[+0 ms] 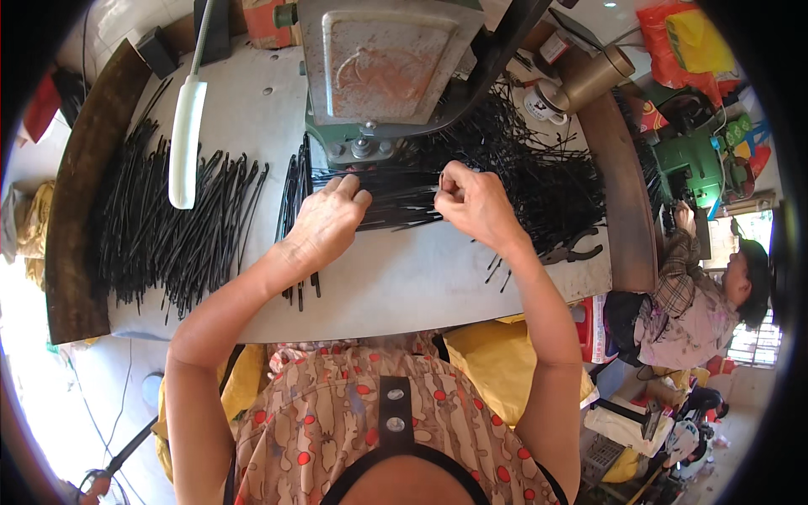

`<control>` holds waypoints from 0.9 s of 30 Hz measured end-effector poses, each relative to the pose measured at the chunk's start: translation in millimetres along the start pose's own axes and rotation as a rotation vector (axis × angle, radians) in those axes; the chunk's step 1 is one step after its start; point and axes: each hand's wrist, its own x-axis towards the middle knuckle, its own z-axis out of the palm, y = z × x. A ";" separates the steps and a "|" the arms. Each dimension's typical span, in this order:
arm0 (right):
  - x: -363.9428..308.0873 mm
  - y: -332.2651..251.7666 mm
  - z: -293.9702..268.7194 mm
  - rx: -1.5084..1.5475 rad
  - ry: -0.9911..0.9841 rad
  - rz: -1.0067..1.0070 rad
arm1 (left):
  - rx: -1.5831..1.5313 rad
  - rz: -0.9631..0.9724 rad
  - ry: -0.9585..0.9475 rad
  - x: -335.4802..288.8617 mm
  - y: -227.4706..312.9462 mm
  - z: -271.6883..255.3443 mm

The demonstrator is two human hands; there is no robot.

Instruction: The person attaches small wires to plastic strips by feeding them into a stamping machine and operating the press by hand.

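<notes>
In front of the metal press (pixel 387 63), my left hand (pixel 332 215) is closed, its fingertips curled down at the left end of a row of thin black rods (pixel 400 202). My right hand (pixel 478 206) pinches at the right end of that row, thumb against the fingers. The rods lie crosswise between my hands, just below the press head. What exactly each hand grips is hidden by its fingers. Beside my left wrist lies a small group of black rods (pixel 290 198). A large tangled heap of black rods (pixel 543 181) spreads behind and right of my right hand.
A broad layer of black rods (pixel 177 227) covers the table's left side, under a white lamp (pixel 184 147). Pliers (pixel 574 251) lie near the right edge. A mug (pixel 545 103) and a brown cylinder (pixel 596 80) stand at the back right. Another person (pixel 694 311) works at a green machine (pixel 694 168).
</notes>
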 end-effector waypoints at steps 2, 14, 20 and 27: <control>4.0 11.9 13.6 0.143 0.003 0.058 | -0.029 0.033 -0.015 2.3 0.2 -1.2; 20.2 0.5 28.3 0.737 -0.120 0.236 | 0.047 0.177 0.058 -4.0 2.1 0.6; 17.5 0.9 22.1 0.724 -0.114 0.229 | -0.147 -0.001 0.063 -3.1 -0.6 -5.3; 20.5 2.6 18.6 0.706 -0.099 0.211 | -0.076 0.050 0.060 -2.8 2.6 -3.8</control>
